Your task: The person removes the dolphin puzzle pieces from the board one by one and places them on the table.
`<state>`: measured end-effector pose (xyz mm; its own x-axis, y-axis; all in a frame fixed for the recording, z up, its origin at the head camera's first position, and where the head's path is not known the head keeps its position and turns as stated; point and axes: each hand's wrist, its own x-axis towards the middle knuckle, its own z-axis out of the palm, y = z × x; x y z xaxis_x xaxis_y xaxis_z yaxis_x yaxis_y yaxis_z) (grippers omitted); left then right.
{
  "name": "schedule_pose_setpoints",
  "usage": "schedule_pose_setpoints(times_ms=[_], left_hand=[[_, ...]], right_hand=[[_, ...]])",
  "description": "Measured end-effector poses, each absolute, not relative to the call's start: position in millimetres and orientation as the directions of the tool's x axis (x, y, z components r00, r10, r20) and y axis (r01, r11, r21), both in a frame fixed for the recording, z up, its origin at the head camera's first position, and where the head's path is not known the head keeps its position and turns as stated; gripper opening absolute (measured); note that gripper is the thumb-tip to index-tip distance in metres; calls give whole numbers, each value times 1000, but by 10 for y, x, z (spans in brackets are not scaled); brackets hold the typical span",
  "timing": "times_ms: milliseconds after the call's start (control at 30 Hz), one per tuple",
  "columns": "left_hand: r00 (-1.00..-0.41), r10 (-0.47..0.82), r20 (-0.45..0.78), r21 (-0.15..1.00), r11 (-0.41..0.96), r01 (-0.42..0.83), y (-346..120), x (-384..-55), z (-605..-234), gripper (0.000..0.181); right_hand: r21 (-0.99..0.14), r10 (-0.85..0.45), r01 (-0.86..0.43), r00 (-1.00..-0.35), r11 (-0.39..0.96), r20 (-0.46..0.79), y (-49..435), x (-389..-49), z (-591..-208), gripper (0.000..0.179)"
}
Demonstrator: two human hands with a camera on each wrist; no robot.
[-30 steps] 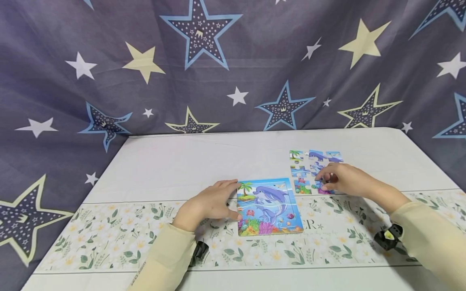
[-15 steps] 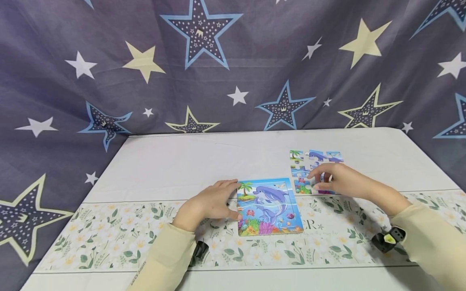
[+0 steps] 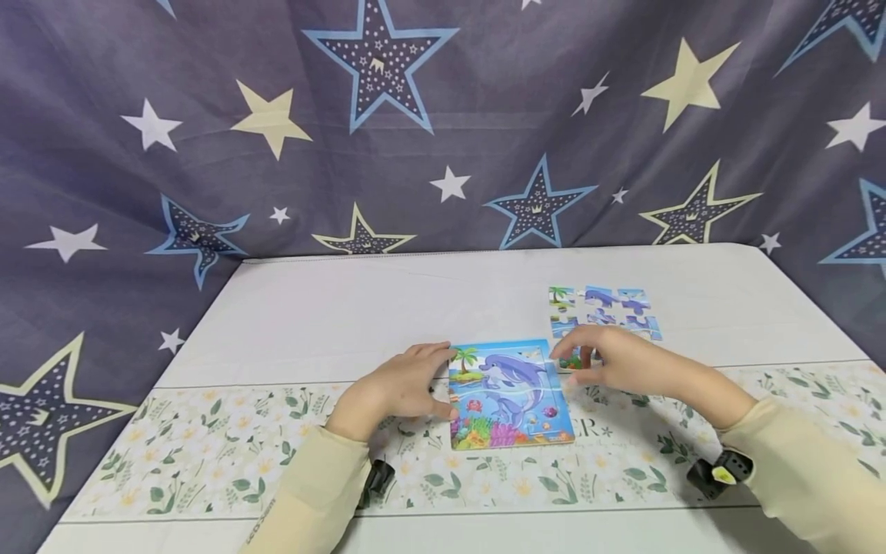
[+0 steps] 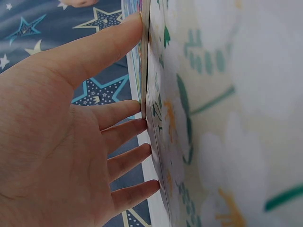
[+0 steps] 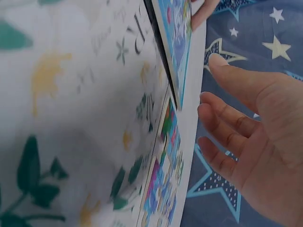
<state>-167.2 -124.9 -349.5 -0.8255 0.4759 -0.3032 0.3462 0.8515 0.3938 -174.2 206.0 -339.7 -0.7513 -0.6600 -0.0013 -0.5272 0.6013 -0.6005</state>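
Observation:
A square dolphin picture board [image 3: 508, 396] lies on the table, with a palm tree, crab and coral printed on it. My left hand [image 3: 403, 385] rests at its left side. In the left wrist view the thumb [image 4: 102, 49] meets the board's edge, and the other fingers reach out nearly straight. My right hand [image 3: 616, 358] hovers at the board's upper right corner, over the jigsaw pieces [image 3: 601, 298]. Thumb and fingers stand apart there, and the right wrist view shows nothing between them. These pieces lie in loose rows with matching dolphin art; the right hand hides part of the nearest row.
A white table [image 3: 346, 308] bears a flower-printed band [image 3: 242, 454] across its front half. Behind it hangs a dark curtain [image 3: 484, 92] with stars. Black wrist cameras sit under both sleeves.
My right hand has moved left and slightly nearer, from the lower right pieces to the board's right edge. More pieces on the right now show. My left hand and the board stay in place.

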Motion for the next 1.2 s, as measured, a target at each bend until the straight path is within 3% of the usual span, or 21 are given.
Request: schedule_pose_setpoints(times_ms=[400, 833, 1200], left_hand=[[-831, 475, -290, 393, 851, 349, -1251, -1675, -3515, 91], [-830, 473, -297, 398, 851, 343, -1256, -1675, -3510, 91], [-826, 478, -298, 405, 847, 343, -1252, -1672, -3500, 91]], right_hand=[[-635, -724, -554, -690, 539, -13, 1872, -1622, -3439, 32], [-504, -685, -563, -724, 654, -80, 1710, -1502, -3489, 41], [-488, -659, -522, -735, 700, -158, 1650, -1484, -3488, 46]])
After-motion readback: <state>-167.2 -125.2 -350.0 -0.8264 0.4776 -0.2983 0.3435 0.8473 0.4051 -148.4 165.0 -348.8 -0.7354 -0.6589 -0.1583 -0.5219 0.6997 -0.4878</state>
